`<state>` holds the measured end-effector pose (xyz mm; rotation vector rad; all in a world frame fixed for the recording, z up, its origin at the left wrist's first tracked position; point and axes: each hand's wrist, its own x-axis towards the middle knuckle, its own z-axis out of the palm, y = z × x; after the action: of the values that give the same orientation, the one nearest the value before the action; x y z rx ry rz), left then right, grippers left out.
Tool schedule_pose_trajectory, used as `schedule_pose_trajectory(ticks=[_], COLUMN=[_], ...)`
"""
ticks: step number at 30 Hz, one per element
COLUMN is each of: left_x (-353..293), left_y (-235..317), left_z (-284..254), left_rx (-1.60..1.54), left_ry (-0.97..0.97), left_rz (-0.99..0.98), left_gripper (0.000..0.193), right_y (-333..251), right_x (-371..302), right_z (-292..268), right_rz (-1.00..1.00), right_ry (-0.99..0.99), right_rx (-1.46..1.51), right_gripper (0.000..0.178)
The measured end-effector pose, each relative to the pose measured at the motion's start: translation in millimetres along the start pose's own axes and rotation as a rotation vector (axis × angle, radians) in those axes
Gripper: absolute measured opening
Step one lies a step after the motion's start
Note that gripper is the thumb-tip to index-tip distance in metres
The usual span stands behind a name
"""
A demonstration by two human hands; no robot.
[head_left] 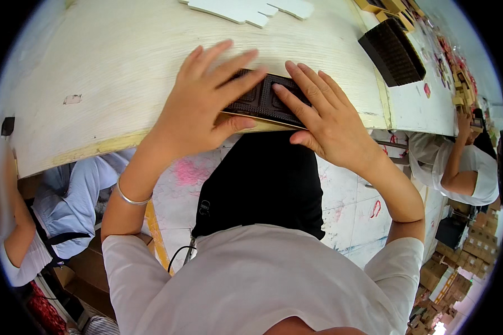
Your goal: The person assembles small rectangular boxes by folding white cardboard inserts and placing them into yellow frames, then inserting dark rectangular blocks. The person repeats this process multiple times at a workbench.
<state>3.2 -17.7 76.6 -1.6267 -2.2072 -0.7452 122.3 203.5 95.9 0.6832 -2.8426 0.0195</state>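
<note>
At the table's near edge lies a black plastic compartment tray (258,100) with textured ridges, and a gold-coloured strip shows along its near side. My left hand (207,103) is over the tray's left end with fingers spread and slightly blurred; whether it touches cannot be made out. My right hand (332,114) rests across the right end, its fingers stretched out and thumb apart near the close edge. Both hands cover the tray's ends, so only its middle shows. A black stack of similar-looking ridged trays (394,53) stands to the right.
Flat white cut-out pieces (248,10) lie at the far side of the pale table (112,72). Gold boxes (397,8) sit at the far right. One person (464,162) works on the right, another (19,234) is at left. Cardboard cartons (478,245) are stacked beyond.
</note>
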Motion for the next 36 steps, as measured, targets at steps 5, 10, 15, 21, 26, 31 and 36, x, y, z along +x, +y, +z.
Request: schedule_pose_trajectory(ticks=[5, 10, 15, 21, 26, 31, 36], left_x=[-3.1, -2.4, -2.0, -4.3, 12.8, 57.1, 80.3], left_y=[12.8, 7.7, 23.9, 8.8, -25.1, -70.8, -140.3], left_z=[6.5, 4.9, -10.5, -17.4, -44.1, -28.3, 26.6], left_rx=[-0.127, -0.116, 0.084, -0.429, -0.447, -0.193, 0.112], left_ry=[-0.047, -0.060, -0.160, -0.110, -0.002, -0.071, 0.094], left_rz=[-0.067, -0.042, -0.083, -0.165, -0.334, -0.453, -0.359], left_gripper=[0.050, 0.047, 0.064, 0.067, 0.052, 0.041, 0.050], right_y=[-3.8, -7.5, -8.3, -5.6, 94.5, 170.4, 92.7], right_x=[0.0, 3.6, 1.9, 5.2, 7.8, 42.0, 119.5], right_z=[5.3, 4.1, -2.8, -11.0, -99.7, -127.0, -19.2], right_rz=[0.071, 0.072, 0.025, 0.055, 0.226, 0.515, 0.186], right_ry=[0.118, 0.238, 0.109, 0.033, 0.058, 0.608, 0.308], right_rx=[0.282, 0.405, 0.098, 0.238, -0.188, -0.244, -0.104], right_gripper=[0.049, 0.043, 0.059, 0.046, 0.051, 0.050, 0.064])
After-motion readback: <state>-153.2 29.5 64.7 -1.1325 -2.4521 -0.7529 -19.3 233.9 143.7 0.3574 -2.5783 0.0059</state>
